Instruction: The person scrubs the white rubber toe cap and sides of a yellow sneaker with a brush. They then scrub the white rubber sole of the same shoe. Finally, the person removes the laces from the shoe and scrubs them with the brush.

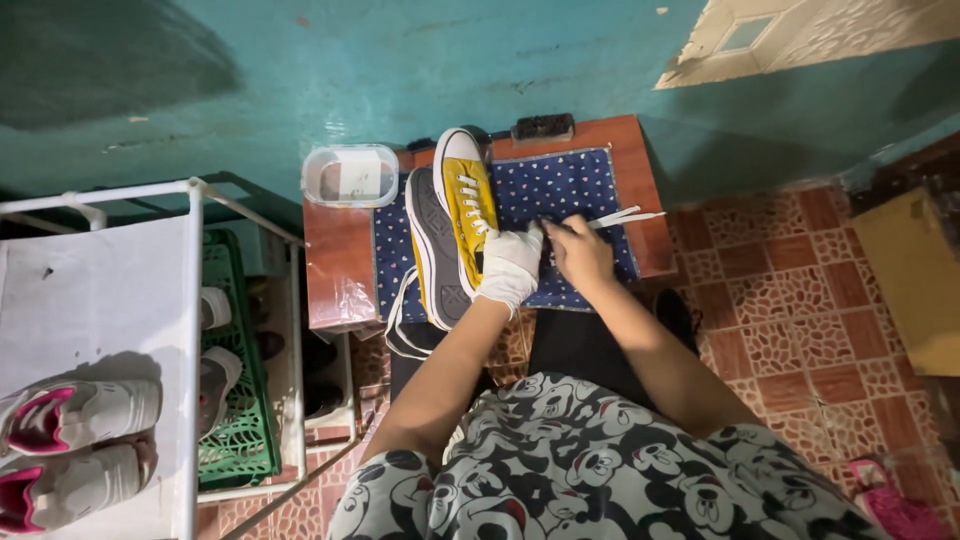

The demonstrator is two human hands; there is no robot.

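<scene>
Patterned lap cloth (600, 470) lies below both forearms; beyond, the gloved left hand (510, 265) clamps the yellow high-top sneaker (470, 205) steady on the blue dotted mat (565, 190) while the bare right hand (580, 250) pinches its white lace (625, 217) taut.

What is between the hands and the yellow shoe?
Nothing visible. The left hand, in a white glove, rests against the yellow sneaker, which lies on its side on the dotted blue cloth. The right hand pinches the white shoelace running from that shoe.
</scene>
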